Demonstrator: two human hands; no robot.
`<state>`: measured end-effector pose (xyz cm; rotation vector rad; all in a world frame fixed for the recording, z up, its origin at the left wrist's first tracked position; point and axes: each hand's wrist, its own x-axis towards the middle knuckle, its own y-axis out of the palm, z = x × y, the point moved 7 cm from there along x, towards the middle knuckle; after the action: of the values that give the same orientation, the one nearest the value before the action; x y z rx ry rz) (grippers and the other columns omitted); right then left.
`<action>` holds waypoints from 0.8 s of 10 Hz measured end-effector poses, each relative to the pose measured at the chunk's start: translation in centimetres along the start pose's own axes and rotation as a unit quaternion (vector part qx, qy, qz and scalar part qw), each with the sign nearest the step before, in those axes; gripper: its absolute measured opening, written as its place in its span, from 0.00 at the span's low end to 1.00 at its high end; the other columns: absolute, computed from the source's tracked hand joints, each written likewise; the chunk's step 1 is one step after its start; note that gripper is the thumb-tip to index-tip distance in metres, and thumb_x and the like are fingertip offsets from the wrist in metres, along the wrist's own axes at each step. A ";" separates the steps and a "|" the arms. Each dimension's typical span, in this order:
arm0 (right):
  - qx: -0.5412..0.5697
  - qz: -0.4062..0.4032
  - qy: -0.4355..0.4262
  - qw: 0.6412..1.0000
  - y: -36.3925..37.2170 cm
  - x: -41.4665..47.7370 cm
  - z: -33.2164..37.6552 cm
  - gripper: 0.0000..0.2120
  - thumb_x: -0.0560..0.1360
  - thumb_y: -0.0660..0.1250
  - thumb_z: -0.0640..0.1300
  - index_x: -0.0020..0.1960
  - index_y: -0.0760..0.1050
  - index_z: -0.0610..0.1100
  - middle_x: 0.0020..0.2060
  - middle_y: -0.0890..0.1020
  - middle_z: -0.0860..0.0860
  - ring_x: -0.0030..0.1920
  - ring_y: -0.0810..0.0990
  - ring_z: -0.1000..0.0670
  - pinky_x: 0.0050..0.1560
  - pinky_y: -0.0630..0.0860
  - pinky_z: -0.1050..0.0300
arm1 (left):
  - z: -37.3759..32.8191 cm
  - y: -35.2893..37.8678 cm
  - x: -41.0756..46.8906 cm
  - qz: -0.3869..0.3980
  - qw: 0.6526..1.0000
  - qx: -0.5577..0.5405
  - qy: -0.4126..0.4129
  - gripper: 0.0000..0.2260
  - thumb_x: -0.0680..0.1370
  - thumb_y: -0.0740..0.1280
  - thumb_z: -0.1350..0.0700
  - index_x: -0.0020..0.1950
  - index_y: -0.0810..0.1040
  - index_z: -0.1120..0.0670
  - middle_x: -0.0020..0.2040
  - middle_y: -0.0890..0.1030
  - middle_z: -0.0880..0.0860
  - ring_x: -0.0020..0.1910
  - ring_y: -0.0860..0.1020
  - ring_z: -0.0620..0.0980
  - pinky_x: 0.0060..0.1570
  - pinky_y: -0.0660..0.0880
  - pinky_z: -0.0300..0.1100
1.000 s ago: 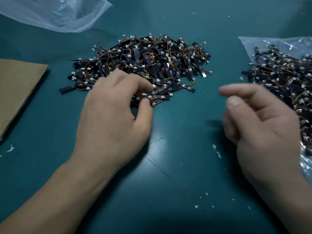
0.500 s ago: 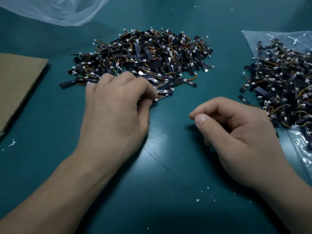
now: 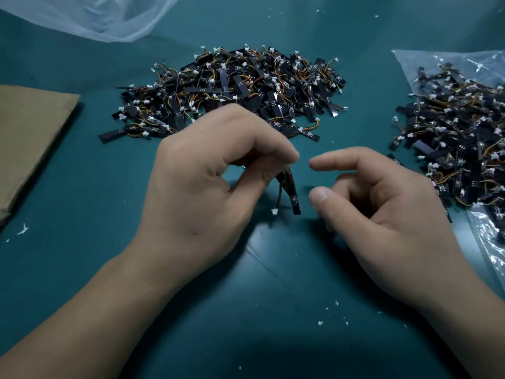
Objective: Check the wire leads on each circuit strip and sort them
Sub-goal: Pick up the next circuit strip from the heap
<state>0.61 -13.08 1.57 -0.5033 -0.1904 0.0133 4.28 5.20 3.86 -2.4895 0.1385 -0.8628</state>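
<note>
The person's left hand point(image 3: 207, 187) is pinching a black circuit strip point(image 3: 291, 191) between thumb and curled fingertips. It is holding the strip up off the green table point(image 3: 246, 310), so the strip is hanging downward with its thin wire lead trailing to a small white connector point(image 3: 274, 212). There may be a second strip in the same pinch, but I cannot tell. The right hand point(image 3: 382, 214) is hovering just beside it, holding nothing, with the forefinger stretched out, the thumb apart beneath it and the other fingers loosely curled. Beyond the hands a large heap point(image 3: 235, 88) of strips is lying mid-table, and a second heap point(image 3: 459, 138) is sitting on a clear plastic bag point(image 3: 426, 61) to the right.

To my eye the check itself is only just beginning. Doing it well means the right hand taking the free end lightly — by the strip's edge or the connector, not the wire — and turning it so the joints are facing the eye. Tugging hard on the lead is the thing to be avoiding, and any extra strip wants separating first.
</note>
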 end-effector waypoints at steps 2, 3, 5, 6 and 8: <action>-0.072 0.025 -0.007 0.997 0.4 0.0 0.2 0.08 0.76 0.69 0.58 0.46 0.81 0.55 0.31 0.80 0.54 0.28 0.75 0.51 0.33 0.73 0.55 | 0.5 0.6 0.3 0.013 0.990 -0.125 -0.061 0.12 0.75 0.77 0.65 0.46 0.81 0.48 0.43 0.83 0.41 0.42 0.82 0.37 0.43 0.75 0.29; -0.066 0.040 -0.007 0.997 0.6 0.0 0.4 0.12 0.75 0.67 0.62 0.46 0.81 0.55 0.30 0.80 0.56 0.27 0.73 0.52 0.33 0.69 0.61 | 0.6 0.7 0.3 0.007 0.983 -0.167 -0.072 0.11 0.73 0.77 0.66 0.45 0.82 0.50 0.42 0.84 0.45 0.42 0.83 0.42 0.44 0.76 0.34; -0.122 0.031 0.003 0.992 0.6 0.0 0.1 0.08 0.75 0.69 0.56 0.42 0.79 0.52 0.29 0.79 0.57 0.27 0.73 0.52 0.32 0.67 0.58 | 0.9 1.0 0.2 0.022 0.976 -0.201 -0.087 0.13 0.72 0.78 0.66 0.45 0.82 0.49 0.45 0.84 0.48 0.44 0.85 0.48 0.45 0.80 0.39; -0.081 0.005 -0.002 0.997 0.3 0.0 0.2 0.07 0.77 0.69 0.53 0.42 0.77 0.52 0.29 0.78 0.53 0.26 0.72 0.50 0.29 0.68 0.58 | 1.2 1.0 0.3 0.027 0.971 -0.212 -0.107 0.16 0.72 0.78 0.64 0.53 0.82 0.46 0.48 0.83 0.47 0.45 0.85 0.50 0.45 0.81 0.40; -0.049 -0.026 0.003 0.998 -0.3 0.1 0.1 0.08 0.79 0.68 0.50 0.41 0.76 0.51 0.29 0.78 0.48 0.26 0.72 0.48 0.28 0.67 0.63 | 1.5 0.1 0.7 -0.019 0.975 -0.189 -0.119 0.16 0.72 0.78 0.64 0.52 0.81 0.46 0.49 0.84 0.43 0.43 0.84 0.46 0.47 0.79 0.35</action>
<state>0.68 -13.27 1.78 -0.5962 -0.1988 -0.0491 5.72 5.56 3.23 -2.9378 0.1876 -0.5869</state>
